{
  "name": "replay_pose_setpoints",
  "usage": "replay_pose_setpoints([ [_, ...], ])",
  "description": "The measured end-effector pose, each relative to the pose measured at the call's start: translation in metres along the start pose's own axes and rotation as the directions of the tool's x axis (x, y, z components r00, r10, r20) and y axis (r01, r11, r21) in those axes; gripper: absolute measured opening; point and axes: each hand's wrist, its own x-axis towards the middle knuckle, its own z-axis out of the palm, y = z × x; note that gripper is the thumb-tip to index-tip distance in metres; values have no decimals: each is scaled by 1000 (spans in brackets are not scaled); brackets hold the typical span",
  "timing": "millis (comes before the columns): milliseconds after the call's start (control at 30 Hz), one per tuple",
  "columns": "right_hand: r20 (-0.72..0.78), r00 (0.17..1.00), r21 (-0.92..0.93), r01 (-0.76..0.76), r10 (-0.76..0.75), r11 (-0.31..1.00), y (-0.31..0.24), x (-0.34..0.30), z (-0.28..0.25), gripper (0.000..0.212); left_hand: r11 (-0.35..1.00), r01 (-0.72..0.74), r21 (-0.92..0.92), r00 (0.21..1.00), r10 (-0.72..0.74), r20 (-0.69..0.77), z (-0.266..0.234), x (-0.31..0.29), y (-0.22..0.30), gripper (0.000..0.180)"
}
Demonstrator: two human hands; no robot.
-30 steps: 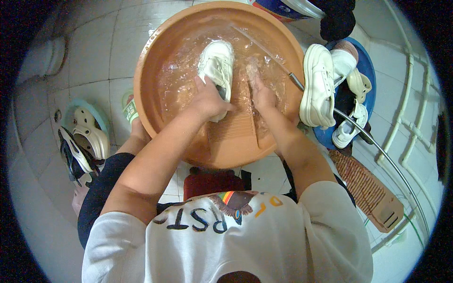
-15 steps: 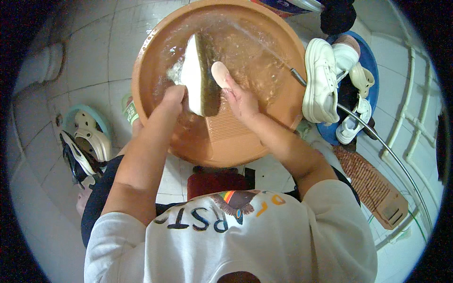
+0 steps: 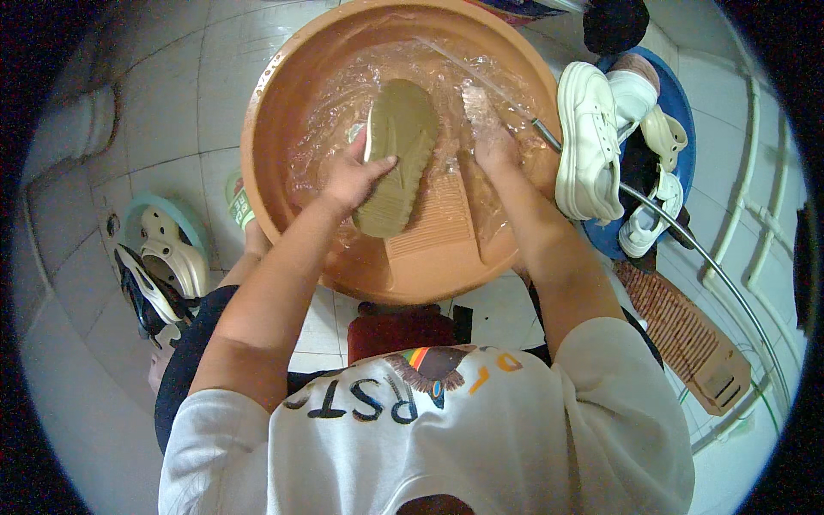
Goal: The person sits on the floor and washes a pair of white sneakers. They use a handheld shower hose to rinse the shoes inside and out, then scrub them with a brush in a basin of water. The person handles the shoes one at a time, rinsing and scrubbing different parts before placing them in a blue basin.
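Observation:
A large orange basin (image 3: 283,94) holds soapy water and an orange washboard (image 3: 433,232). My left hand (image 3: 352,176) grips a shoe (image 3: 399,150) turned sole up, its tan ridged sole facing me over the washboard. My right hand (image 3: 489,142) is in the water just right of the shoe; something pale and blurred shows at its fingers, and I cannot tell whether it holds anything.
A white sneaker (image 3: 588,142) leans on the basin's right rim, with more pale shoes on a blue tub (image 3: 682,112) behind it. A hose (image 3: 704,257) runs into the basin. A wooden washboard (image 3: 687,330) lies at right. Sandals (image 3: 163,266) lie at left on the tiled floor.
The shoe was lying upper side up in the water, was then lifted on edge, and is now turned sole up. My right hand moved off the shoe to its right.

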Motion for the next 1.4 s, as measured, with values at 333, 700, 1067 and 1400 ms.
replay_pose_setpoints([
  [333,296,913,-214,348,-279,913,-112,-37,-28,31,998,58,9,997,-58,-46,-3,12,-42,66],
  [700,337,886,-58,357,-318,932,-121,-42,-43,45,981,139,-136,985,-151,-83,0,4,-31,68],
  [1067,-15,999,83,-41,42,996,-15,4,0,36,954,61,293,965,19,-261,-4,4,-34,53],
  [1400,249,799,-79,580,-547,811,-77,-146,-20,41,939,194,284,963,-127,-239,-17,20,-57,59],
])
